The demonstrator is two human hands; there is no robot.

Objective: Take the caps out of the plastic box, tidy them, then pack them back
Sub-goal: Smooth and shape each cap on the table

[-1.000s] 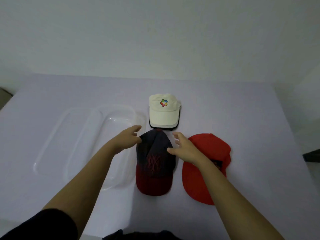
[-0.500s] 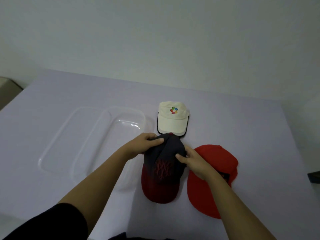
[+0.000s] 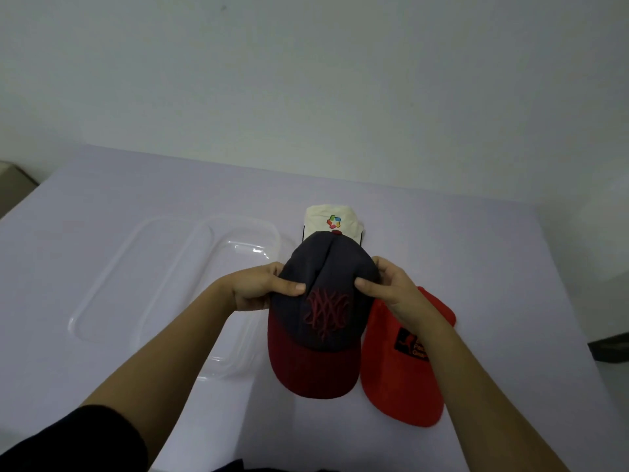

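With left hand (image 3: pixel 253 289) and right hand (image 3: pixel 391 291) each gripping a side of the dark cap (image 3: pixel 323 338), flatten crown evenly, brim nearest.

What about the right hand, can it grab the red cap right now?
Probably not yet: the right hand grips the dark cap, along with the left hand. The red cap lies close below that wrist, so it looks easy once the grip lets go.
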